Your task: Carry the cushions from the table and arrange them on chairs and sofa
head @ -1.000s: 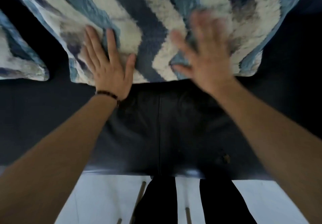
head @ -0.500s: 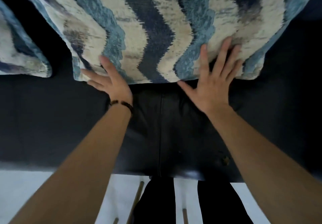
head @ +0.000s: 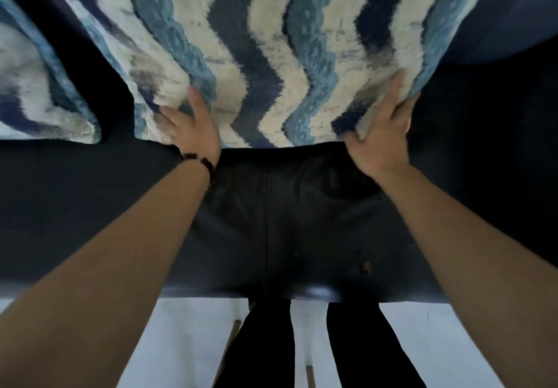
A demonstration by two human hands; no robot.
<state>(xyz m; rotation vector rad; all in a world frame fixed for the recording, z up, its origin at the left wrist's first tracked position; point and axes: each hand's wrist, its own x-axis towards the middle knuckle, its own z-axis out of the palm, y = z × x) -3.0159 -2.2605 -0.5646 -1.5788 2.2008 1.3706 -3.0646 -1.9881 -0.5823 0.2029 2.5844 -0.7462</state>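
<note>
The wave-striped cushion (head: 271,55) leans against the far back of the dark sofa (head: 271,221), its near corners gripped by the left hand (head: 193,127) and right hand (head: 380,136); it looks soft, light and floppy, so it is best held by both corners

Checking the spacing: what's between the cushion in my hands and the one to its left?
Head view: only bare dark sofa between the centre cushion and the left cushion.

Blue, navy and cream wavy-striped cushion (head: 265,55) on black sofa (head: 287,221)
</note>
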